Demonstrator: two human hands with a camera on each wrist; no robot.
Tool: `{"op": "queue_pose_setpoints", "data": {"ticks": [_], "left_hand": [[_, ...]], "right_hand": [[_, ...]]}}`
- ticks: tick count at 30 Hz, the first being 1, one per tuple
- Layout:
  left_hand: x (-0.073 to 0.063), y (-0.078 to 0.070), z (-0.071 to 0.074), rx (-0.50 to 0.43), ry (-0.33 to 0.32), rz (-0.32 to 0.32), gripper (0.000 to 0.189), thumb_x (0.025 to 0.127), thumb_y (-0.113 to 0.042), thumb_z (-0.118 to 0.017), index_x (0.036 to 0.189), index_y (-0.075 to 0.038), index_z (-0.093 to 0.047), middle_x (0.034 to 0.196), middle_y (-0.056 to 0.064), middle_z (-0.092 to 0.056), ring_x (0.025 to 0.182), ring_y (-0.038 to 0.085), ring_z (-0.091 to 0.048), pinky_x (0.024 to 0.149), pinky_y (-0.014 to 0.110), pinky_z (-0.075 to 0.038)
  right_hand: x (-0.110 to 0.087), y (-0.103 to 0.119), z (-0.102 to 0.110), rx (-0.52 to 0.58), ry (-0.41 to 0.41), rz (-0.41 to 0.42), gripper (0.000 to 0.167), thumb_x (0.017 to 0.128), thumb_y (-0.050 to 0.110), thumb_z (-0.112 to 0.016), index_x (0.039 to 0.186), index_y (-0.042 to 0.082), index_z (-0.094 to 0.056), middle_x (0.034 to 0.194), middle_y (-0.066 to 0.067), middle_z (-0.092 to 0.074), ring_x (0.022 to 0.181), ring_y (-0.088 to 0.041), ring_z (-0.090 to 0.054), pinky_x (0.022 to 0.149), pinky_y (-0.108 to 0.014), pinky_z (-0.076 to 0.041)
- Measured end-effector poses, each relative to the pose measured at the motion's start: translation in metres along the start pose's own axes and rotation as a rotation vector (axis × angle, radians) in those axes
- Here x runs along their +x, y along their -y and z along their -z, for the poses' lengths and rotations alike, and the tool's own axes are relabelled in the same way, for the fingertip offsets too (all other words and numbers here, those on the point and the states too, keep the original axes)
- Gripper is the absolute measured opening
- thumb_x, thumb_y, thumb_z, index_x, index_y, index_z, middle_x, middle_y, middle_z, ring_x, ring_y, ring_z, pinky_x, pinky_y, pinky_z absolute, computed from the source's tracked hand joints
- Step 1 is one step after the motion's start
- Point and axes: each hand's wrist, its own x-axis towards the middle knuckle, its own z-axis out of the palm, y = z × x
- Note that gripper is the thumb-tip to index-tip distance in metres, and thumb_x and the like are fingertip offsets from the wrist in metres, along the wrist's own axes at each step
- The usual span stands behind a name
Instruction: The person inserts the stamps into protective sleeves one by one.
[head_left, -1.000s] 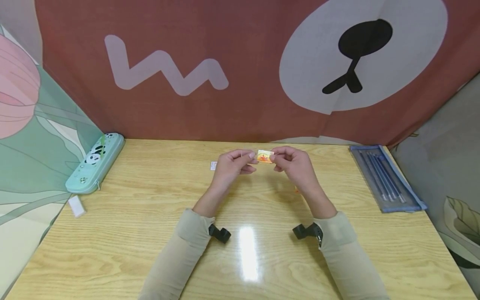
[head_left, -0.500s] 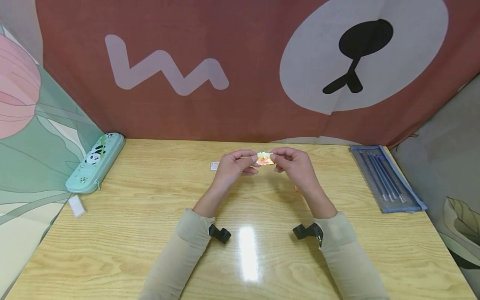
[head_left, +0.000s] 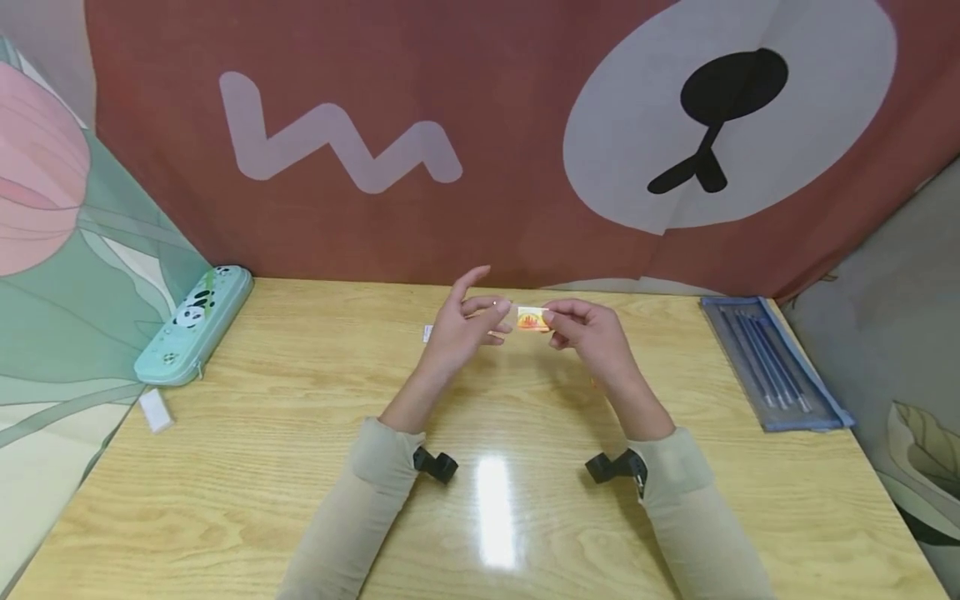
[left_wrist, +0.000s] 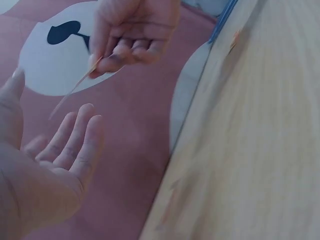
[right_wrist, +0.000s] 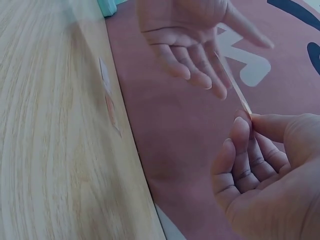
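Observation:
A small thin card (head_left: 533, 319) with a yellow and orange print is pinched at its right end by the thumb and index finger of my right hand (head_left: 592, 333). Edge-on in the right wrist view, the card (right_wrist: 235, 87) looks like a narrow strip slanting up toward the other hand. My left hand (head_left: 459, 333) is beside the card's left end, its index finger raised. Seen from the left wrist, the thumb and fingers of that hand (left_wrist: 50, 170) are spread apart, with the card's free end (left_wrist: 67, 97) in front of them.
A small white printed piece (head_left: 427, 334) lies behind the left hand, and an orange piece (left_wrist: 236, 37) lies on the table (head_left: 247, 467). At left are a mint panda pencil case (head_left: 193, 325) and a white eraser-like block (head_left: 155, 410). A blue mesh pouch of pencils (head_left: 776, 362) lies right.
My left fingers have let go of the card's left end and spread, the index finger lifting. The right hand still pinches the card, which was held by both hands before.

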Motion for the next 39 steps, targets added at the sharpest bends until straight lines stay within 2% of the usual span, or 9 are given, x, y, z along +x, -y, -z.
{"op": "queue_pose_setpoints", "data": {"ticks": [3, 6, 9, 14, 20, 30, 39], "left_hand": [[-0.0021, -0.0034, 0.0046, 0.146, 0.029, -0.056, 0.075, 0.09, -0.028, -0.079, 0.152, -0.038, -0.038, 0.133, 0.007, -0.065, 0.099, 0.025, -0.072, 0.077, 0.039, -0.063], [-0.0036, -0.0047, 0.006, 0.29, 0.059, -0.1, 0.077, 0.086, -0.029, -0.083, 0.149, -0.042, -0.041, 0.133, 0.002, -0.062, 0.1, 0.021, -0.07, 0.078, 0.035, -0.062], [-0.0038, -0.0043, 0.0053, 0.385, 0.067, -0.135, 0.071, 0.085, -0.028, -0.084, 0.145, -0.037, -0.048, 0.13, 0.003, -0.062, 0.099, 0.02, -0.07, 0.078, 0.033, -0.062], [-0.0045, -0.0029, 0.003, 0.487, 0.064, -0.15, 0.053, 0.088, -0.029, -0.081, 0.137, -0.03, -0.058, 0.128, 0.005, -0.063, 0.097, 0.02, -0.07, 0.074, 0.03, -0.061], [-0.0058, -0.0007, 0.0006, 0.531, 0.049, -0.165, 0.043, 0.091, -0.03, -0.078, 0.131, -0.026, -0.064, 0.12, 0.0, -0.069, 0.094, 0.018, -0.072, 0.066, 0.029, -0.06], [-0.0057, 0.0038, -0.0024, 0.54, 0.052, -0.196, 0.044, 0.092, -0.032, -0.077, 0.133, -0.023, -0.063, 0.119, 0.006, -0.071, 0.091, 0.018, -0.073, 0.066, 0.029, -0.06], [-0.0056, 0.0026, -0.0012, 0.554, 0.016, -0.202, 0.039, 0.092, -0.031, -0.077, 0.129, -0.031, -0.064, 0.115, -0.001, -0.072, 0.087, 0.014, -0.074, 0.063, 0.028, -0.059]], "right_hand": [[-0.0002, -0.0012, 0.0024, 0.014, 0.01, -0.009, 0.035, 0.1, 0.03, -0.067, 0.121, 0.002, -0.069, 0.09, 0.008, -0.07, 0.072, -0.008, -0.064, 0.075, -0.022, -0.06], [-0.0008, -0.0007, 0.0049, 0.029, 0.012, -0.012, 0.038, 0.1, 0.031, -0.067, 0.122, 0.001, -0.068, 0.09, 0.008, -0.069, 0.073, -0.007, -0.064, 0.075, -0.022, -0.059], [-0.0006, 0.0005, 0.0059, 0.049, 0.022, -0.013, 0.038, 0.099, 0.03, -0.067, 0.123, 0.0, -0.068, 0.089, 0.008, -0.069, 0.072, -0.006, -0.063, 0.075, -0.021, -0.059], [-0.0002, 0.0023, 0.0064, 0.048, 0.043, -0.015, 0.039, 0.1, 0.028, -0.066, 0.125, -0.002, -0.067, 0.09, 0.008, -0.069, 0.072, -0.007, -0.063, 0.075, -0.021, -0.059], [0.0008, 0.0014, 0.0065, 0.047, 0.044, -0.022, 0.037, 0.1, 0.027, -0.066, 0.124, -0.001, -0.067, 0.091, 0.004, -0.066, 0.071, -0.008, -0.063, 0.074, -0.022, -0.059], [-0.0002, 0.0017, 0.0033, 0.069, 0.041, -0.008, 0.034, 0.1, 0.027, -0.065, 0.123, 0.001, -0.068, 0.09, 0.006, -0.068, 0.07, -0.008, -0.062, 0.073, -0.022, -0.059], [-0.0011, 0.002, 0.0049, 0.044, 0.048, -0.031, 0.036, 0.103, 0.031, -0.061, 0.123, 0.001, -0.068, 0.092, 0.005, -0.068, 0.072, -0.009, -0.064, 0.075, -0.023, -0.059]]}}
